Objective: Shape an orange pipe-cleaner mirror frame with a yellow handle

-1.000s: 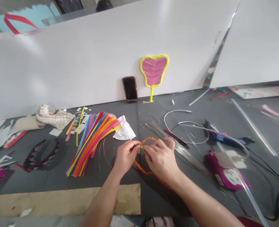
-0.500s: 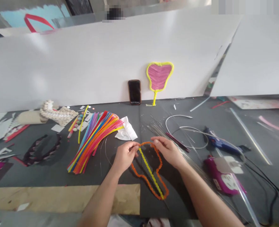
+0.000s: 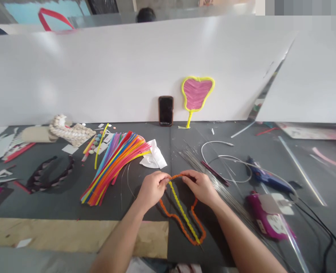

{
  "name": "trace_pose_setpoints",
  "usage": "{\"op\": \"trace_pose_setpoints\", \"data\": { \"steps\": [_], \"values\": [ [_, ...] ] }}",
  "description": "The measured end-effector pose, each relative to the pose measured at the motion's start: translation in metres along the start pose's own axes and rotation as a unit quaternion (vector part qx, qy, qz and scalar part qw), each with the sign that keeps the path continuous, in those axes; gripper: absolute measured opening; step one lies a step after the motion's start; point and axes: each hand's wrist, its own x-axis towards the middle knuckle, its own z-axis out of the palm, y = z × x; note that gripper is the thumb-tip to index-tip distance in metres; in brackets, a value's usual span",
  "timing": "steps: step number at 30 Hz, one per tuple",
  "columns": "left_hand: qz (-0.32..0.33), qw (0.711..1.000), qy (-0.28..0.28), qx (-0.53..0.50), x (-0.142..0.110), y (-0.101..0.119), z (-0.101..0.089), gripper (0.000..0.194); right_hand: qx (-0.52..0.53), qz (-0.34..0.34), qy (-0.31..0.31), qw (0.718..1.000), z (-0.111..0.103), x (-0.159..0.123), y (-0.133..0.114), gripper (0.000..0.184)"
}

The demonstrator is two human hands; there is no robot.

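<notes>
Between my hands is an orange pipe-cleaner loop (image 3: 182, 223), bent into a wavy outline. Down its middle runs a yellow pipe cleaner (image 3: 180, 206), with a thin wire end showing past the bottom. My left hand (image 3: 153, 187) pinches the top left of the loop, where the yellow strand meets the orange. Just to the right, my right hand (image 3: 199, 185) grips the loop's top edge between thumb and fingers. The lower part of the outline hangs toward me over the dark table.
Left of my hands lies a bundle of coloured pipe cleaners (image 3: 115, 167) beside a white paper scrap (image 3: 154, 154). Thin wires (image 3: 210, 172), a blue glue gun (image 3: 270, 178) and a magenta power strip (image 3: 270, 218) are on the right. A phone (image 3: 166, 110) and a pink-yellow fan shape (image 3: 197, 93) lean on the white board.
My right hand has shifted its hold along the orange loop's top, closer to my left hand and farther down the right side's bend. The view has tilted slightly.
</notes>
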Motion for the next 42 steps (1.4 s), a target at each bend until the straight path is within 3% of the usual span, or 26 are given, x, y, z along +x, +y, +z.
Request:
{"op": "trace_pose_setpoints", "data": {
  "steps": [10,16,20,26,36,42],
  "values": [
    [-0.003,0.999,-0.035,0.007,0.0,0.001,0.0,0.024,0.083,0.019,-0.06,0.995,0.001,0.001,0.001,0.035],
    [-0.002,0.999,-0.035,-0.031,0.0,0.004,0.003,0.023,0.301,0.101,-0.128,0.939,0.0,0.001,-0.003,0.038],
    [-0.039,0.994,-0.072,-0.07,0.001,0.01,0.003,0.028,0.338,0.112,-0.149,0.922,-0.001,-0.001,-0.005,0.038],
    [-0.012,0.999,-0.045,-0.016,0.004,0.018,0.001,0.023,0.376,0.163,-0.18,0.894,-0.003,-0.004,-0.004,0.043],
    [0.055,0.995,-0.059,0.063,0.006,0.021,-0.001,0.023,0.33,0.151,-0.185,0.913,0.0,-0.004,-0.003,0.04],
    [0.048,0.994,-0.082,0.058,0.006,0.022,-0.004,0.023,0.32,0.136,-0.182,0.92,0.003,-0.005,0.0,0.037]
  ]
}}
